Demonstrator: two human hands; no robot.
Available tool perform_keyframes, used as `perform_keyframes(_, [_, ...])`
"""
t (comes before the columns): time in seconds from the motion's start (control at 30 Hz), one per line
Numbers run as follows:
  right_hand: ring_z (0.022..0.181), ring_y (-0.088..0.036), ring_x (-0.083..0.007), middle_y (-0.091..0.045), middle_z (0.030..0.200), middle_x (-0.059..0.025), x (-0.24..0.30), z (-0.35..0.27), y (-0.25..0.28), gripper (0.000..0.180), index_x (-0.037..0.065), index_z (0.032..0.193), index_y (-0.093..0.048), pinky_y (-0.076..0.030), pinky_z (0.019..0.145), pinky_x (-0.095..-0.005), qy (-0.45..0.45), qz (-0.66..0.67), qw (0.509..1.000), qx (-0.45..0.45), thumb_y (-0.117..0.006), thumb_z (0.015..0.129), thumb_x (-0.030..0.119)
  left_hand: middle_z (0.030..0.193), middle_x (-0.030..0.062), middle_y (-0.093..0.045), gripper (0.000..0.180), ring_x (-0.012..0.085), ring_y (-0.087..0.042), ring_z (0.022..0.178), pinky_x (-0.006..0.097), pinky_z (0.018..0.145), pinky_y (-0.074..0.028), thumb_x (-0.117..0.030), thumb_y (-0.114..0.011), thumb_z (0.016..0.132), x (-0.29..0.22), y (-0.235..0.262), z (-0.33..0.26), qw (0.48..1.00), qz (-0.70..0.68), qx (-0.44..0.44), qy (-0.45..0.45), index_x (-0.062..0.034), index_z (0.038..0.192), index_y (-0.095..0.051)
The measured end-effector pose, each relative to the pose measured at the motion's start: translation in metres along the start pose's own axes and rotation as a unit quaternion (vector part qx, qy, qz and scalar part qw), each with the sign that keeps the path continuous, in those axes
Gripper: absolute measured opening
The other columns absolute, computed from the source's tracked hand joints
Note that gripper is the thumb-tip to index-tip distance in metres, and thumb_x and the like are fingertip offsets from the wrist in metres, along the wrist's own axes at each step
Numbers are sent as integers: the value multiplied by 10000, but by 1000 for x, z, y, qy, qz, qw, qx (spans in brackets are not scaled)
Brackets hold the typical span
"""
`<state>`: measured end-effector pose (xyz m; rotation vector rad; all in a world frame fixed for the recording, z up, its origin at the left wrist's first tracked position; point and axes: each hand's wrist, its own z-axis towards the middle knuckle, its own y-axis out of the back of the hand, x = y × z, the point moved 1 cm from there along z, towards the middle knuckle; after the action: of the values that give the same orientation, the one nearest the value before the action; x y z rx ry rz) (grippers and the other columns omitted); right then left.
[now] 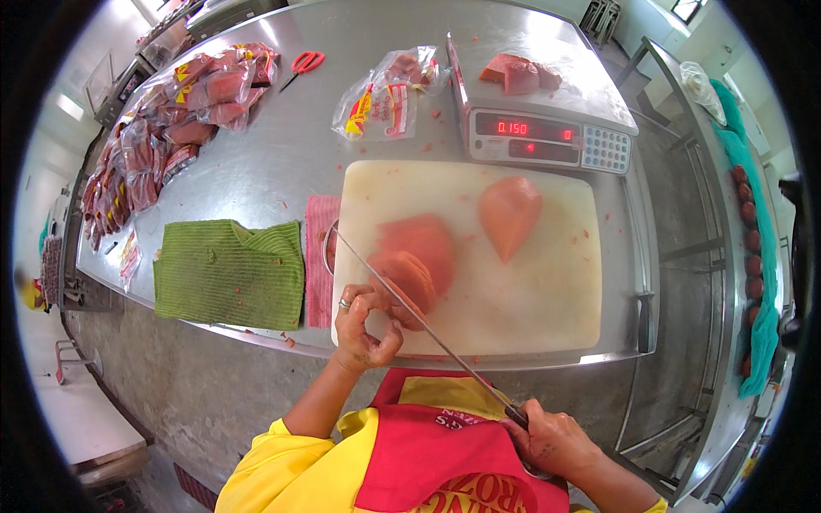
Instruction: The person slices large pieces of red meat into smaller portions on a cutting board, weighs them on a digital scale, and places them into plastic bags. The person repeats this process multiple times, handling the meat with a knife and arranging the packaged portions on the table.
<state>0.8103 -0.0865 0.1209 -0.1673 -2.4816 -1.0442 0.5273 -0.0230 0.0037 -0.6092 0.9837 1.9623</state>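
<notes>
Right hand: fist wrapped full around the dark handle at the apron's edge; the right hand (554,438) has the knife (440,344) locked in, low and back, probably because so long a blade needs room.

Blade: slanting up to the left, across the near side of the sliced meat (419,244); whether the edge bites, this view can't settle.

Left hand: here's the delicate one! The left hand (366,329) curls thumb and forefinger into a near-closed ring beside the slices, likely to steady them; I can't tell whether anything is pinched.

Sliced meat: fanned in overlapping rounds on the left half of the white cutting board (522,312), right within the left hand's reach.

Waiting piece: a pointed meat chunk (510,214) sits well apart, perhaps to leave the blade space.

Beyond the board: the scale (550,147), display lit, carries more meat (519,74), handily close for weighing.

Left flank: pink cloth (320,291) beside the board, green cloth (227,278) next, presumably for wiping.
</notes>
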Motion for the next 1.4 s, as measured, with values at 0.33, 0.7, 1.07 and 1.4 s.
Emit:
perform_keyframes(0.33, [581, -586, -473, -592, 613, -269, 12, 35, 3, 454, -14, 885, -436, -481, 535, -528, -5, 14, 999, 48, -470, 940, 435, 810, 122, -546, 306, 266, -524, 758, 350, 708, -419, -41, -625, 604, 5, 1, -7, 1000, -4, -3, 6, -41, 885, -503])
perform_keyframes(0.7, [541, -589, -454, -569, 558, -263, 24, 88, -26, 424, -26, 844, -438, -479, 490, -516, 64, 9, 998, 3, -491, 940, 384, 833, 87, -527, 328, 254, -524, 744, 341, 683, -433, -60, -672, 559, 8, 1, -13, 999, -26, -29, 35, -71, 870, -568])
perform_keyframes(1.07, [741, -578, -502, -590, 707, -295, 31, 93, 12, 457, 7, 994, -501, -462, 643, -518, 32, 127, 990, 62, -495, 926, 460, 978, 149, -500, 520, 274, -492, 903, 370, 820, -411, -115, -724, 616, 3, 15, -9, 1000, 4, 0, 18, -37, 1067, -478])
perform_keyframes(1.4, [577, -605, -275, -599, 616, -146, -49, -1, 28, 379, -2, 905, -548, -468, 556, -371, -100, 250, 942, -198, -534, 914, 377, 1087, 143, -605, 855, 365, -546, 1022, 439, 891, -415, -203, -842, 577, 23, 24, 54, 925, 35, 378, -30, -73, 1283, -378])
